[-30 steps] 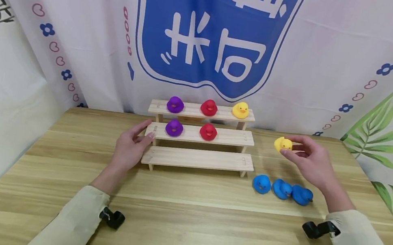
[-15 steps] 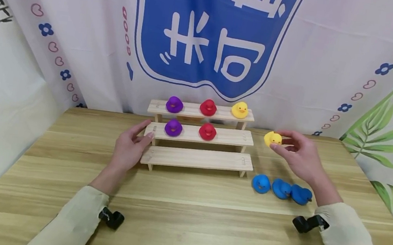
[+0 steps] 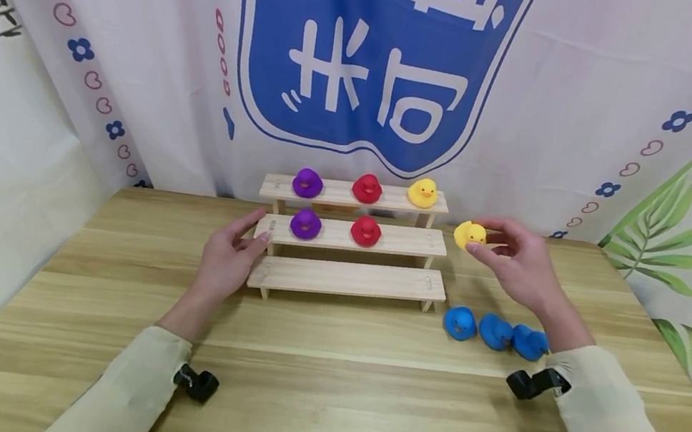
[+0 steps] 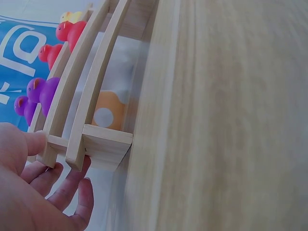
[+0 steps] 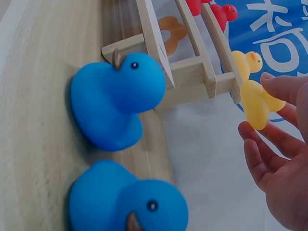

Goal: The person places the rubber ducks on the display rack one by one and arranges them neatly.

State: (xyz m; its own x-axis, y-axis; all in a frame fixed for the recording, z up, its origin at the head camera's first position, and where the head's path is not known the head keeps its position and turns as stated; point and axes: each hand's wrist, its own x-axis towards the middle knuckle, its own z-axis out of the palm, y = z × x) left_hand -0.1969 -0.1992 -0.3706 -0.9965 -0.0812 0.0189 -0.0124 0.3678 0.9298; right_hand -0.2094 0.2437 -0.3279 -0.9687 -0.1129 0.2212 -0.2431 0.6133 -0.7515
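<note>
A three-step wooden display stand (image 3: 345,279) rises near the back of the table. My left hand (image 3: 229,259) holds its left end, thumb on the middle step and fingers below in the left wrist view. Just right of the stand, my right hand (image 3: 518,264) pinches a yellow rubber duck (image 3: 468,235) in the air. On the top step sit a purple duck (image 3: 307,183), a red duck (image 3: 367,188) and another yellow duck (image 3: 423,193). The middle step carries a purple duck (image 3: 306,224) and a red duck (image 3: 366,231), with bare wood to their right.
Three blue rubber ducks (image 3: 459,323) stand in a row on the wooden table (image 3: 323,400), right of the stand's lowest step and below my right forearm. A printed curtain (image 3: 545,125) hangs close behind the stand.
My right hand has moved left with the yellow duck, slightly up in the head view, closer to the stand. The left hand stays at the stand's left end.
</note>
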